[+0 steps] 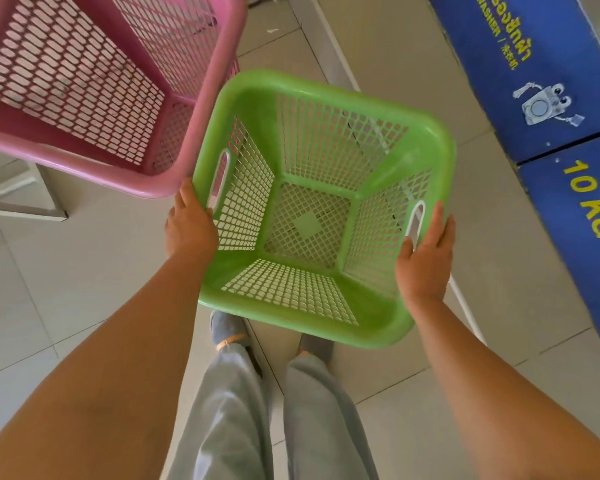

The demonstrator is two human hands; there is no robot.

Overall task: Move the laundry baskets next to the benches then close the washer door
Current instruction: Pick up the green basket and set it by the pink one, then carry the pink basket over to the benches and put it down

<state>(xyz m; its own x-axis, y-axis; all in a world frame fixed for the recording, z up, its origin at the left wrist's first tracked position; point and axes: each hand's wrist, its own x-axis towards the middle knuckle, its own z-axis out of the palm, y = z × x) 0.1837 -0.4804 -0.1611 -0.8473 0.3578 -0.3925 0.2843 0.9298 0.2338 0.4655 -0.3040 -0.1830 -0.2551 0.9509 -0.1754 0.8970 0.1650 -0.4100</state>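
A green perforated laundry basket (312, 216) is held in the air over the tiled floor, empty, its opening facing me. My left hand (189, 223) grips its left rim beside the handle slot. My right hand (425, 251) grips the right rim, with the thumb in the handle slot. A larger pink perforated basket (94, 81) sits at the upper left, also empty, its rim touching or nearly touching the green one. The washer door is out of view.
Blue washer panels (541, 71) with yellow "10 KG" lettering line the right side. A white metal frame leg (25, 209) stands at the left under the pink basket. My legs and shoes (229, 330) are below the green basket on pale floor tiles.
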